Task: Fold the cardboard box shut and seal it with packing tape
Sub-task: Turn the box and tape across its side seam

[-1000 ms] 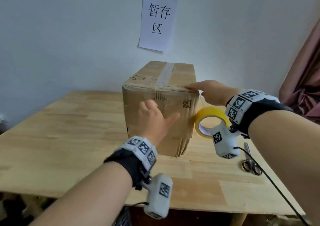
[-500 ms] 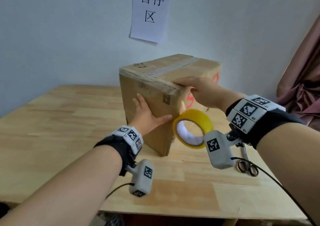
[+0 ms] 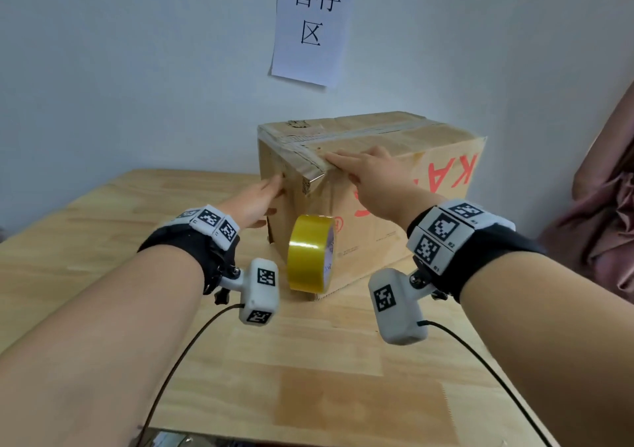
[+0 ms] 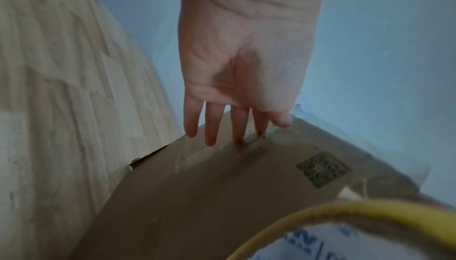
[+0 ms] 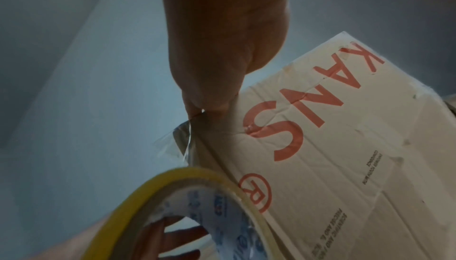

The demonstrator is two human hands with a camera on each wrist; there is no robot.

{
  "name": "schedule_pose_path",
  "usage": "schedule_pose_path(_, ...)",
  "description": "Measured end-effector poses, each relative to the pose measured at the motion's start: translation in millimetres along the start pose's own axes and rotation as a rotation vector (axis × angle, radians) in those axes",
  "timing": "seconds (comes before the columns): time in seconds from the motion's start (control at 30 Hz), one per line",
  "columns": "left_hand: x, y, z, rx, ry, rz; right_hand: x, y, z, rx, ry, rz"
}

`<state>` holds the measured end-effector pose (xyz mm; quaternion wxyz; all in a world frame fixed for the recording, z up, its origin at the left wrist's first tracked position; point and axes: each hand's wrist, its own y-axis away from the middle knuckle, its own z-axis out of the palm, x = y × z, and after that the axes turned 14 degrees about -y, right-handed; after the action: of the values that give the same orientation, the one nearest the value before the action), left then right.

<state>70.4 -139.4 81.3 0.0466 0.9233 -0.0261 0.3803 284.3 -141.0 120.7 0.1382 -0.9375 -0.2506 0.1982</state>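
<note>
A brown cardboard box [image 3: 377, 227] stands shut on the wooden table [image 3: 103, 240], one corner turned toward me, red letters on its right face [image 5: 345, 147]. Clear tape [image 3: 360, 131] runs along the top seam and down over the near corner. My right hand [image 3: 370, 175] lies on the top edge by that corner, fingers straight on the tape, thumb on the side face. My left hand [image 3: 255, 199] rests flat on the left face [image 4: 222, 196], fingers straight. A yellow tape roll [image 3: 307, 252] hangs in front of the corner from its own strip; neither hand holds it.
A white paper sign [image 3: 310, 24] is stuck to the wall behind the box. Pink cloth [image 3: 610, 206] hangs at the right edge. The table's front edge [image 3: 308, 436] runs just below my forearms. Cables trail from both wrist cameras.
The box has turned so a corner and its red-lettered side face me. My left hand moved from the front face to the left face. The roll swung in front of the corner.
</note>
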Motion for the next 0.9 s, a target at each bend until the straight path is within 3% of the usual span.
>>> schedule_pose_path(0.23,-1,23,4,0.057,0.058,0.017,-32,-30,25,0.09,0.108,0.037)
schedule_pose_path(0.33,-4,33,12,0.118,0.059,0.036,-35,-31,30,0.043,-0.003,0.043)
schedule_pose_path(0.43,-7,43,19,0.209,0.005,0.052,-30,-10,28,0.072,-0.168,0.064)
schedule_pose_path(0.57,5,60,37,0.437,-0.043,0.162,-9,41,25,0.18,-0.255,0.201)
schedule_pose_path(0.77,26,80,88,0.68,-0.041,0.3,40,122,16,-0.038,-0.144,0.545)
schedule_pose_path(0.83,33,86,110,0.664,-0.07,0.353,62,148,17,-0.092,-0.095,0.637)
schedule_pose_path(0.9,41,87,133,0.53,-0.075,0.347,86,171,21,-0.153,-0.039,0.718)
